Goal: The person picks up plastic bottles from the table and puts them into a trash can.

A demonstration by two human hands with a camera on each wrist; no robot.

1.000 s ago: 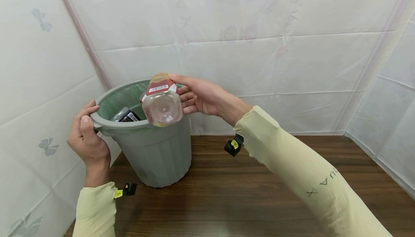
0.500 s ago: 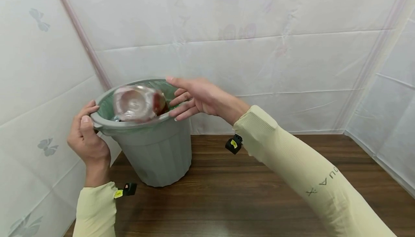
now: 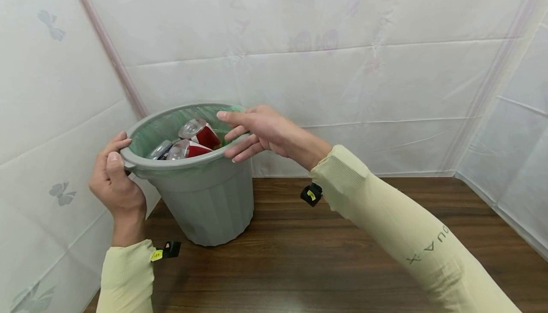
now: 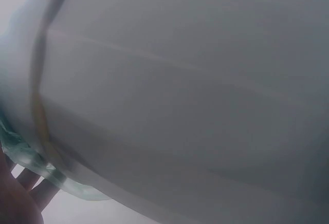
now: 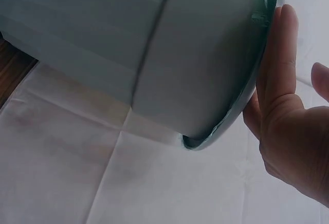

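Note:
A grey trash can [image 3: 205, 203] with a green plastic liner [image 3: 147, 134] stands at the left of the head view. My left hand [image 3: 115, 180] grips its rim at the left, fingers over the edge. At the opposite side, my right hand [image 3: 269, 134] has its fingers extended by the rim, holding nothing; the right wrist view shows this hand [image 5: 288, 106] along the rim too. Inside lie two clear plastic bottles with red labels, the farther bottle [image 3: 200, 133] and the nearer bottle [image 3: 186, 150]. Left of them is another clear container [image 3: 160, 150], partly hidden by the near rim.
Under the trash can is a dark brown wooden tabletop [image 3: 299, 251]. White sheeting [image 3: 342, 84] rises behind it, with more sheeting [image 3: 51, 113] close on the left, beside my left hand. A small black wrist camera [image 3: 311, 194] sits below my right cuff.
My right hand let go of a red-labelled plastic bottle, which dropped into the trash can. The right hand has stayed near the rim with its fingers spread; the left hand has kept its grip.

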